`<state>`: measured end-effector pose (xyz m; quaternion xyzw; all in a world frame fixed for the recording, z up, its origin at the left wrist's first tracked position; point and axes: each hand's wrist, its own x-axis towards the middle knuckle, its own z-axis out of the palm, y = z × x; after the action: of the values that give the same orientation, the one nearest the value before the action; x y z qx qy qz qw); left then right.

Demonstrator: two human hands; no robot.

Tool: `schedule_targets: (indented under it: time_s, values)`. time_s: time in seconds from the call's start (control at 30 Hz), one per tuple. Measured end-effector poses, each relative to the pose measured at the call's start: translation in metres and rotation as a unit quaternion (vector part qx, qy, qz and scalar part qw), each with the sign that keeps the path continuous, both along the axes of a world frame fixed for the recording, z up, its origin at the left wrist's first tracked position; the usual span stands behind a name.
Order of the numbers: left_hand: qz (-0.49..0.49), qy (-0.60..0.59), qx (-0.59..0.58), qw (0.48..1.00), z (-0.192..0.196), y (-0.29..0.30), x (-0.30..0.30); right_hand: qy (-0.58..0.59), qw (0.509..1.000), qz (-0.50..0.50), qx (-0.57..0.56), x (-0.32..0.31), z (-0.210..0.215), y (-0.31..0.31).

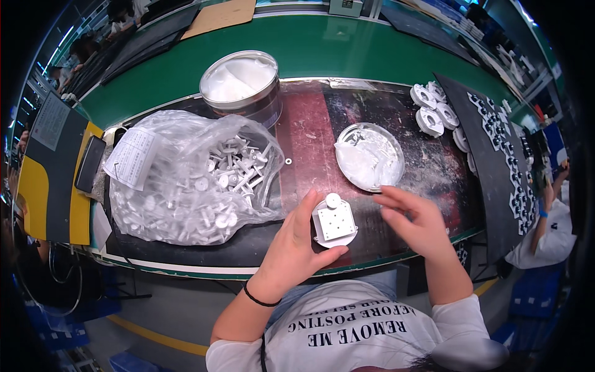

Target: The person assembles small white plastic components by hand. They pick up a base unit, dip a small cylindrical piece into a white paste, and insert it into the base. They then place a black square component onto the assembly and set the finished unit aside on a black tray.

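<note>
A white plastic housing (pixel 335 222) with a square plate dotted with small holes and a round knob-like gear at its top is in my left hand (pixel 288 243). The thumb lies along its lower edge and the fingers wrap its left side. My right hand (pixel 416 222) is open, its fingers apart, just below the rim of a round metal lid (pixel 401 177) with a whitish, grease-like substance and a crumpled clear film (pixel 359 162). Nothing shows between those fingers.
Left, a clear plastic bag (pixel 161 180) spills white geared shafts (pixel 238 164); a paper label (pixel 133 158) lies on it. Behind stands a metal tin (pixel 273 102) with white film inside. Right are white round housings (pixel 429 121) and a dark board (pixel 489 180) with rows of small parts. Another person (pixel 548 229) sits far right.
</note>
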<state>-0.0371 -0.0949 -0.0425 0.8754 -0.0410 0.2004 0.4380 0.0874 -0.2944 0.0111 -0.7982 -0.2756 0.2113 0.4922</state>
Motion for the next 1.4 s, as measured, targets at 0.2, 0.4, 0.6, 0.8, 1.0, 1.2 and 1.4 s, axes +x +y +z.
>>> schedule_targets:
  time_s: [0.2,0.4,0.6,0.8,1.0,1.2,1.4]
  values:
    - [0.002,0.044,-0.021,0.999,0.007,0.002,0.001,-0.005,0.984,-0.142,0.106,0.006,-0.018,-0.064]
    - [-0.012,0.016,0.004,1.0,0.005,0.004,0.002,-0.36,0.928,0.093,0.018,0.001,0.005,-0.016]
    - [-0.014,0.019,-0.012,1.0,0.002,0.002,0.002,-0.445,0.882,0.156,0.006,0.004,0.017,0.036]
    - [-0.009,0.021,-0.003,1.0,0.002,0.001,0.002,-0.467,0.865,0.177,-0.056,0.006,0.0,0.042]
    - [-0.012,0.016,-0.01,1.0,-0.002,0.001,0.001,-0.469,0.873,0.135,-0.022,0.003,0.005,0.046]
    - [-0.013,0.024,-0.025,0.999,0.011,0.003,0.001,-0.432,0.896,0.098,0.028,0.006,0.021,0.02]
    - [-0.007,-0.037,0.029,0.999,0.07,0.021,0.085,-0.351,0.929,-0.095,0.063,0.002,-0.03,-0.053]
